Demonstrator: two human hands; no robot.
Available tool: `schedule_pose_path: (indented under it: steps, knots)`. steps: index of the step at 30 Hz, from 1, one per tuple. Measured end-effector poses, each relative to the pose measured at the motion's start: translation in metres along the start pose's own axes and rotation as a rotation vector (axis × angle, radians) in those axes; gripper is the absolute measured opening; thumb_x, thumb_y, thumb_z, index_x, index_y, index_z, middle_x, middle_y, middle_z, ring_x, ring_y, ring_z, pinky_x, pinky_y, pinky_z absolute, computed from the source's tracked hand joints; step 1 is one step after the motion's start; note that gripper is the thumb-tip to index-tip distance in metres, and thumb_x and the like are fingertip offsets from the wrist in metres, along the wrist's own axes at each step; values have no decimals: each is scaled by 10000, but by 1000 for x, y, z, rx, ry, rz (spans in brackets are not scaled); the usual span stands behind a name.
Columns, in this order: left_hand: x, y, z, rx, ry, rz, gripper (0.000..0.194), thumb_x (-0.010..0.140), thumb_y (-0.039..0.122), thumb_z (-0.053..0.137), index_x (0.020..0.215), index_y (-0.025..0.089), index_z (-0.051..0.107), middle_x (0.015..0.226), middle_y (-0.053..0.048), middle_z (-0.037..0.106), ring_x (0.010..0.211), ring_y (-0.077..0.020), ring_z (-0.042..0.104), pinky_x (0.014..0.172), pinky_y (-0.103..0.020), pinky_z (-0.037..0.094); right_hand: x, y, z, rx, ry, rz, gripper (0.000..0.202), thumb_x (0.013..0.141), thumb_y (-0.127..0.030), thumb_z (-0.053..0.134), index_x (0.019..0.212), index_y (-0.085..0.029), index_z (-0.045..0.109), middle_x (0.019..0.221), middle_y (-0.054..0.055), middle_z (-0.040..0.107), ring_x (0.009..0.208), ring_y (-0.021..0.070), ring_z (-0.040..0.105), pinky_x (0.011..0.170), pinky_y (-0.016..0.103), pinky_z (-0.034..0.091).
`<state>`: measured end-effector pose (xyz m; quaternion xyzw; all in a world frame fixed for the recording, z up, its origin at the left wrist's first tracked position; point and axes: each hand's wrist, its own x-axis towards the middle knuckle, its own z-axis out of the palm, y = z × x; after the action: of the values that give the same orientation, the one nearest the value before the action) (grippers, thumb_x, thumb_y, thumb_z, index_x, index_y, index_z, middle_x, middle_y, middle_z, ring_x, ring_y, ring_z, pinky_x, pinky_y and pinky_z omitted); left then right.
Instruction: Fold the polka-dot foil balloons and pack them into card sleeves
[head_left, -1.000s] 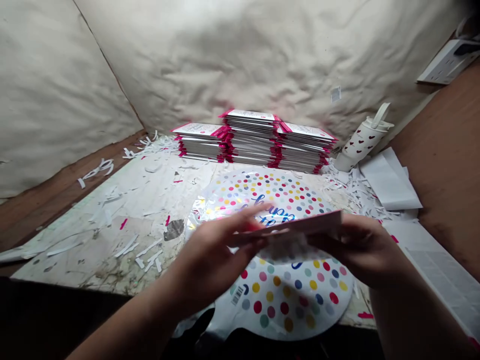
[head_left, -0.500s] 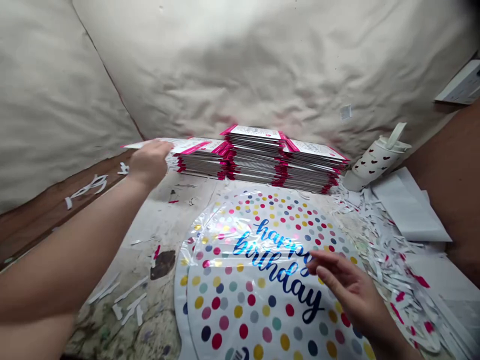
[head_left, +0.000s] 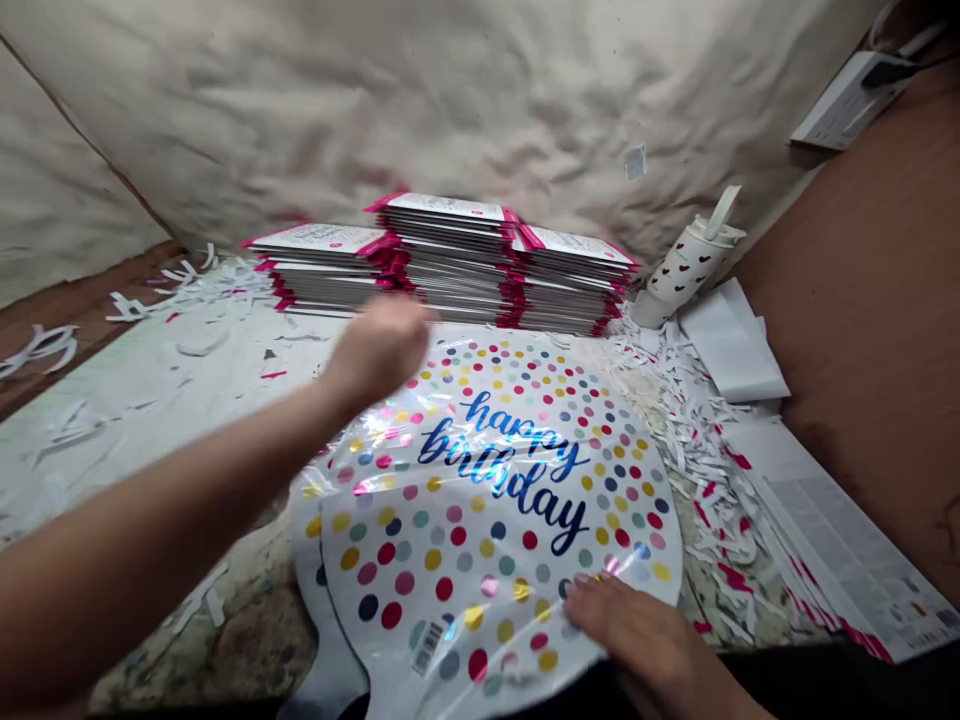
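Flat, round foil balloons (head_left: 480, 560) lie stacked in front of me, white with coloured dots and blue "happy birthday" lettering. A barcode label (head_left: 428, 647) shows near the lower left of the top one. My right hand (head_left: 645, 640) rests on its lower right edge, fingers stretched out and laid flat; the thumb is hidden. Over the balloon's upper left hovers my left hand (head_left: 382, 345), just in front of the packets. Motion blurs it, and its fingers are turned from view. Behind stand three stacks of flat white-and-pink packets (head_left: 457, 260) side by side.
A tumbler with hearts (head_left: 686, 265) leans at the back right beside folded white paper (head_left: 735, 345). Shredded paper strips (head_left: 694, 460) spread along the right, with more at the far left. Printed sheets (head_left: 847, 540) lie at the right edge. A power strip (head_left: 851, 105) is fixed above.
My left hand has let go of the flat packet, which lies on the left stack, and come back rightward. My right hand has lowered onto the balloon's edge. The view has shifted right.
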<state>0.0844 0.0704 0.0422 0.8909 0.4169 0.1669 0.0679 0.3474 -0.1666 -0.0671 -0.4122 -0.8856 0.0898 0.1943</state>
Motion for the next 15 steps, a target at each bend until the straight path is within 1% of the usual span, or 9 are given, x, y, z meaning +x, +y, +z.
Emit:
schedule_pose_path:
  steps: [2, 3, 4, 6, 7, 9, 12, 14, 15]
  knots:
    - [-60, 58, 21, -103, -219, 161, 230, 826, 280, 442, 752, 189, 640, 734, 14, 668, 664, -102, 592, 625, -185, 458, 4, -4, -4, 113, 25, 131, 452, 813, -76, 394, 1240, -178, 503, 1141, 67, 636, 1064, 157, 590, 923, 257, 476]
    - [-87, 81, 31, -164, -324, 256, 185, 777, 349, 508, 763, 217, 637, 717, 29, 658, 624, -103, 582, 598, -178, 465, 5, -6, -4, 137, 16, 183, 438, 809, -63, 385, 1208, -175, 529, 1143, 64, 636, 1065, 151, 588, 926, 257, 475]
    - [-111, 99, 41, -229, -475, 348, 195, 779, 338, 510, 864, 208, 628, 811, -2, 662, 693, -130, 594, 646, -202, 479, 5, -8, -3, 146, 6, 204, 427, 806, -58, 381, 1183, -170, 548, 1147, 65, 633, 1075, 156, 583, 937, 277, 471]
    - [-142, 116, 55, -259, -575, 338, 215, 779, 182, 453, 920, 184, 616, 854, -41, 657, 744, -157, 593, 675, -233, 474, 4, -11, 1, 158, -30, 198, 424, 806, -57, 382, 1182, -154, 553, 1176, 78, 614, 1120, 179, 551, 979, 345, 440]
    - [-148, 116, 60, -280, -605, 302, 247, 777, 133, 421, 926, 174, 614, 866, -54, 655, 767, -164, 592, 688, -243, 466, 2, -12, 3, 170, -55, 192, 429, 810, -59, 383, 1195, -151, 546, 1194, 83, 601, 1145, 191, 530, 997, 377, 420]
    - [-147, 109, 66, -327, -629, 182, 232, 767, 115, 419, 850, 176, 627, 827, -44, 653, 765, -162, 588, 686, -242, 446, -1, -12, 3, 212, -113, 208, 434, 824, -66, 388, 1218, -171, 540, 1226, 82, 579, 1186, 201, 492, 1023, 415, 381]
    - [-129, 92, 68, -482, -759, -55, 96, 733, 232, 538, 711, 169, 608, 708, -1, 620, 683, -143, 564, 598, -213, 409, 1, -9, -11, 346, -268, 262, 415, 821, -225, 550, 1235, -230, 533, 1284, 61, 533, 1239, 225, 429, 1052, 419, 332]
    - [-117, 88, 67, -600, -873, -172, 158, 729, 322, 563, 725, 169, 600, 657, 22, 586, 624, -126, 539, 540, -197, 384, 10, -10, -25, 437, -369, 328, 634, 693, -417, 697, 1269, -243, 496, 1290, 68, 528, 1207, 250, 463, 1017, 388, 381]
    - [-113, 88, 66, -619, -886, -184, 184, 751, 345, 538, 746, 172, 597, 653, 26, 578, 612, -122, 531, 529, -196, 377, 17, -13, -30, 447, -392, 363, 744, 633, -487, 722, 1289, -241, 471, 1279, 77, 537, 1169, 258, 499, 980, 375, 418]
